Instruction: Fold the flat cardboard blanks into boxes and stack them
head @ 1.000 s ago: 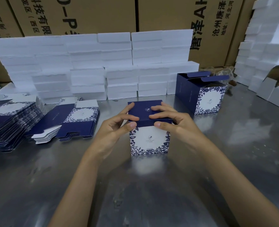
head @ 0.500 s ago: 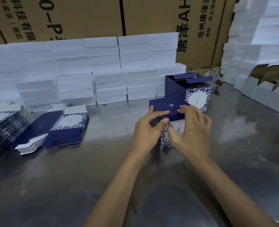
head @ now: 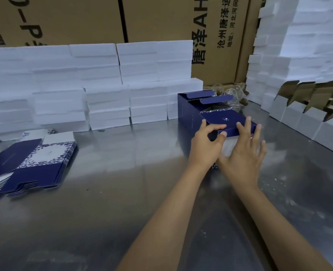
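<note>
Gripping the folded box [head: 227,124]: left hand [head: 205,146] pinches its near-left lid edge, right hand [head: 243,153] lies flat, fingers straight, on the front face. Box upright, lid up, touching the open-flapped box [head: 191,112] behind. Flat blanks [head: 42,161] far left on the table [head: 122,192].

**Steel bench walled in by foam and cartons**

A brushed metal tabletop [head: 122,212] reflects soft overhead light in pale patches. White foam slabs [head: 103,85] are stacked in rows along its far edge and tower at the right [head: 308,45]. Behind them stand large brown shipping cartons [head: 161,18] printed with black Chinese characters.
</note>
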